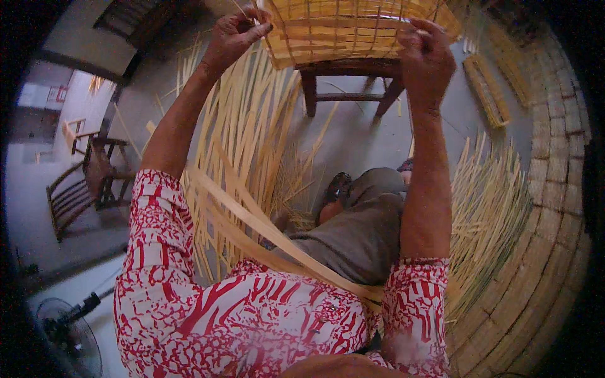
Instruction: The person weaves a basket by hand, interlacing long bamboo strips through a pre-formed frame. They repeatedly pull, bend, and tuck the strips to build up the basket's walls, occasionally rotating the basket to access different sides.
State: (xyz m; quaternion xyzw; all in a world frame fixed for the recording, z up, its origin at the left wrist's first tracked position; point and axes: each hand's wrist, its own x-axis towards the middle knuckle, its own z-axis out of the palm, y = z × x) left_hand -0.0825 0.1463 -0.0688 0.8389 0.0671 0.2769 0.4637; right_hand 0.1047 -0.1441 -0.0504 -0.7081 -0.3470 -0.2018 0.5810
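A woven basket of flat, pale bamboo-like strips (pixel 338 35) rests on a dark wooden stool (pixel 350 68) at the top of the view. My left hand (pixel 243 30) is at the basket's left edge, with thumb and fingers pinched on a thin strip (pixel 256 12). At the basket's right side is my right hand (pixel 427 52), its fingers bent close to the weave; whether they grip anything cannot be told. Several wide pale strips (pixel 264 227) lie across my lap.
Long loose strips (pixel 236 118) cover the floor at left, and a pile of thinner ones (pixel 487 198) lies at right. Beyond that pile is a long narrow bundle (pixel 487 92), beside a brick-patterned surface (pixel 553 189). Wooden chairs (pixel 71 198) and a fan (pixel 68 326) stand at left.
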